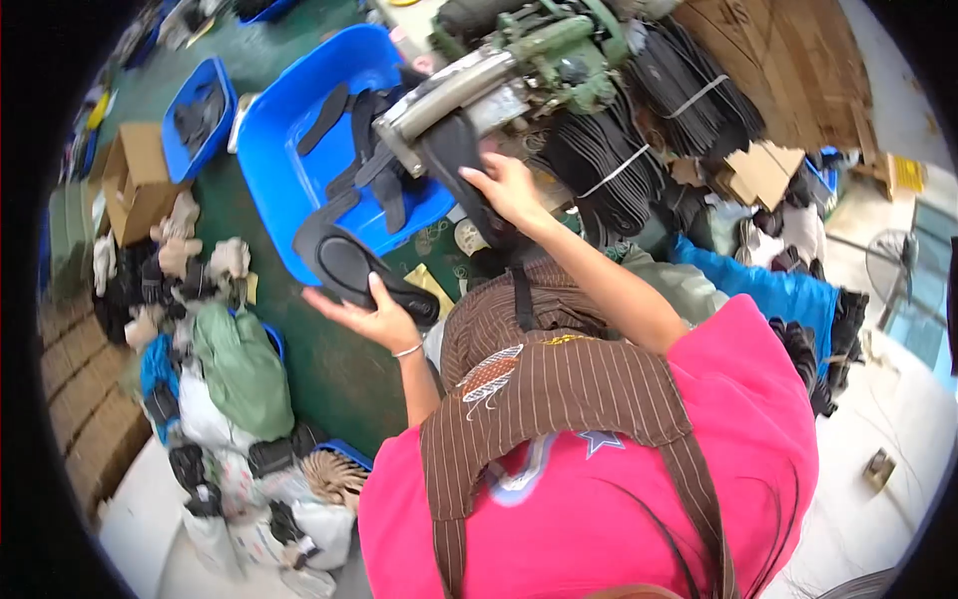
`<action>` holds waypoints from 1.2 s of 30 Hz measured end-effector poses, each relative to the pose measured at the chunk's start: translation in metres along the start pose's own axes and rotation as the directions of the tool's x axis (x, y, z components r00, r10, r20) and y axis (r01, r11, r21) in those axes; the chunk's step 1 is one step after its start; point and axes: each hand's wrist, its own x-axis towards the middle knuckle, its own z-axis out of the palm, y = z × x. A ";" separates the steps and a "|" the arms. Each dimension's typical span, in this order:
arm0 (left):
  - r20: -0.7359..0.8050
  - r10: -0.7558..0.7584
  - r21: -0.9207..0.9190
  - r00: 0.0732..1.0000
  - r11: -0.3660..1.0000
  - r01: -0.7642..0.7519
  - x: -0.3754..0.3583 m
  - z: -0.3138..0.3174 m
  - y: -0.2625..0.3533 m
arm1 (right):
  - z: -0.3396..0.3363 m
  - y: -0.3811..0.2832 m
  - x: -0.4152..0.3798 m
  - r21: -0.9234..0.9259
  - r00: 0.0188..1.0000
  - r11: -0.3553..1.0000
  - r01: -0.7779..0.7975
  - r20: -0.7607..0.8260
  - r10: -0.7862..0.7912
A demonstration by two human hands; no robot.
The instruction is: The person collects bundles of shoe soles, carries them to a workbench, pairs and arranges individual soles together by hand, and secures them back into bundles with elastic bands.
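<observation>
My left hand [371, 321] holds a black insole [344, 262] with a raised oval pad, thumb on top and fingers underneath, over the front rim of a large blue basin [261, 185]. Further right, my right hand [511, 190] grips another black insole [451, 150] by its side edge. That insole's upper end overlaps the metal arm of a green machine [559, 60] in this view. Several flat black pieces [364, 120] lie in the basin.
Strapped bundles of black insoles [599, 150] stand right of the machine beside a large cardboard sheet [778, 70]. A smaller blue basin [205, 75] and an open carton [140, 185] sit on the left. Stuffed bags [239, 369] crowd the left table edge.
</observation>
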 end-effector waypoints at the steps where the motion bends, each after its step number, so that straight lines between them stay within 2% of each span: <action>1: 0.052 -0.078 -0.182 0.996 0.980 0.086 0.000 0.000 0.009 | 0.005 -0.005 0.012 0.083 1.000 0.996 -0.028 -0.003 0.028; 2: 0.118 -0.149 -0.347 0.982 0.920 0.181 -0.001 -0.001 0.018 | 0.008 -0.012 0.011 0.122 0.991 0.989 0.080 -0.115 -0.066; 3: 0.149 -0.082 -0.200 0.986 0.974 0.111 0.000 -0.005 -0.004 | 0.002 -0.017 0.006 0.313 0.998 0.948 -0.052 0.058 0.035; 4: 0.180 -0.099 -0.335 0.979 0.929 0.155 0.000 -0.003 -0.002 | -0.002 -0.019 -0.002 0.469 0.965 0.859 -0.204 0.247 0.094; 6: 0.377 -0.148 -0.168 0.914 0.960 0.225 0.000 -0.009 -0.007 | -0.023 -0.004 -0.023 0.484 0.960 0.865 -0.129 0.278 -0.013; 7: 0.449 -0.180 -0.212 0.875 0.930 0.300 -0.002 -0.006 0.003 | -0.038 0.007 -0.032 0.466 0.972 0.881 -0.086 0.232 -0.027; 8: 0.518 -0.208 -0.247 0.830 0.893 0.377 -0.006 -0.001 0.014 | -0.059 0.016 -0.040 0.348 0.995 0.937 -0.035 0.104 -0.002; 9: 0.594 -0.144 -0.256 0.791 0.899 0.355 -0.012 0.005 0.011 | -0.075 0.038 -0.041 0.293 0.996 0.956 0.006 -0.085 0.020; 10: 0.677 -0.164 -0.216 0.717 0.888 0.407 -0.016 0.012 0.023 | -0.093 0.071 -0.036 0.145 0.960 0.988 0.045 -0.280 -0.002; 11: 0.778 -0.167 -0.079 0.605 0.930 0.359 -0.018 0.021 0.030 | -0.118 0.077 -0.036 0.069 0.910 0.997 0.046 -0.413 -0.013; 12: 0.857 -0.190 0.052 0.479 0.957 0.286 -0.021 0.031 0.035 | -0.138 0.097 -0.028 -0.124 0.846 0.992 0.036 -0.525 -0.096; 13: 0.895 -0.029 -0.048 0.445 0.986 0.162 -0.028 0.048 0.041 | -0.156 0.124 -0.015 -0.159 0.839 0.987 0.014 -0.535 -0.098; 14: 0.913 0.128 -0.155 0.388 0.987 0.040 -0.039 0.069 0.049 | -0.172 0.125 -0.008 -0.229 0.872 0.972 -0.046 -0.485 -0.073; 16: 0.935 0.271 -0.254 0.227 0.962 -0.100 -0.064 0.108 0.067 | -0.188 0.156 0.014 -0.273 0.913 0.961 0.045 -0.379 -0.150; 17: 0.923 0.358 -0.330 0.137 0.924 -0.193 -0.074 0.128 0.080 | -0.195 0.157 0.020 -0.317 0.941 0.947 0.052 -0.301 -0.152; 18: 0.900 0.435 -0.409 0.038 0.870 -0.275 -0.084 0.149 0.092 | -0.197 0.162 0.026 -0.306 0.946 0.951 0.052 -0.291 -0.146; 20: 0.903 0.405 -0.421 -0.143 0.769 -0.481 -0.104 0.187 0.108 | -0.203 0.171 0.037 -0.252 0.983 0.963 0.092 -0.128 -0.128; 22: 0.895 0.387 -0.439 -0.222 0.678 -0.589 -0.123 0.225 0.109 | -0.209 0.176 0.046 -0.252 0.984 0.958 0.140 -0.073 -0.163; 23: 0.900 0.364 -0.424 -0.240 0.601 -0.678 -0.132 0.243 0.104 | -0.211 0.176 0.049 -0.285 0.986 0.946 0.153 -0.017 -0.165; 24: 0.904 0.354 -0.416 -0.239 0.605 -0.679 -0.135 0.254 0.104 | -0.213 0.178 0.051 -0.318 0.986 0.933 0.167 0.040 -0.163; 26: 0.948 0.221 -0.315 -0.228 0.562 -0.765 -0.141 0.269 0.104 | -0.222 0.179 0.058 -0.305 0.981 0.932 0.194 0.071 -0.181; 28: 0.950 0.218 -0.310 -0.224 0.559 -0.769 -0.142 0.271 0.108 | -0.230 0.184 0.068 -0.240 0.978 0.970 0.049 0.211 0.003; 29: 0.956 0.199 -0.292 -0.217 0.556 -0.778 -0.143 0.269 0.111 | -0.228 0.208 0.078 -0.130 0.972 0.991 0.023 0.233 0.008; 30: 0.961 0.180 -0.274 -0.208 0.551 -0.788 -0.144 0.267 0.113 | -0.231 0.213 0.083 -0.124 0.971 0.992 0.028 0.239 0.003; 32: 0.968 0.155 -0.249 -0.195 0.568 -0.784 -0.145 0.263 0.116 | -0.233 0.219 0.092 -0.072 0.918 0.988 -0.134 0.366 0.151; 34: 0.975 0.133 -0.220 -0.175 0.586 -0.780 -0.146 0.259 0.115 | -0.237 0.206 0.085 -0.104 0.922 0.983 -0.149 0.346 0.176; 36: 0.981 0.156 -0.189 -0.117 0.615 -0.765 -0.149 0.256 0.111 | -0.241 0.210 0.079 0.121 0.960 0.957 -0.263 0.130 0.247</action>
